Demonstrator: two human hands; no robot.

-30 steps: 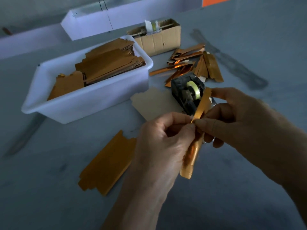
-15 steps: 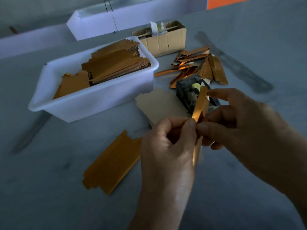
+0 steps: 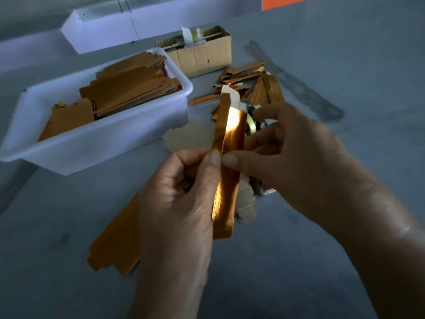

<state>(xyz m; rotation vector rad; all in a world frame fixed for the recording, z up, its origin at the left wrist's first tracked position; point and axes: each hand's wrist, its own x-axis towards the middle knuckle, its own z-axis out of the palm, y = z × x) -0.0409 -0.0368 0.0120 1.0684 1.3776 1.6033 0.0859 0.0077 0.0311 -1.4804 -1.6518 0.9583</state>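
**Two hands, one gold card sleeve (image 3: 231,139)**

Grip: left hand (image 3: 177,203) holds the sleeve's left edge about mid-length, with the thumb pressed on the front and the fingers curled round behind. Opposite it, right hand (image 3: 294,166) pinches the right edge at the same height. Its thumb tip nearly meets the left thumb, and its other fingers are bent behind the sleeve, partly hidden.

Position: the sleeve is in the air above the grey table (image 3: 322,261), standing nearly upright between the two hands. It is long, narrow and folded lengthwise. A bright glare sits on the upper face and a pale flap shows at the top end. The lower end hangs just beside the heel of the left hand.

Surroundings:
- A white plastic tub (image 3: 103,148) at far left is loaded with a stack of flat gold blanks (image 3: 131,88).
- A cardboard box (image 3: 202,57) sits just behind the tub's right corner.
- A loose heap of folded gold sleeves (image 3: 250,75) lies on the table right of the tub, beyond the held one.
- A tape dispenser (image 3: 250,125) is mostly hidden behind the sleeve and the right fingers; only its pale roll shows plainly.
- A pale card sheet (image 3: 184,139) lies flat between the tub and the hands.
- A single gold blank (image 3: 115,245) lies on the table, partly covered by the left wrist.
- A long white tray (image 3: 103,31) stands along the far side.

The light is dim, so any print on the card cannot be read.
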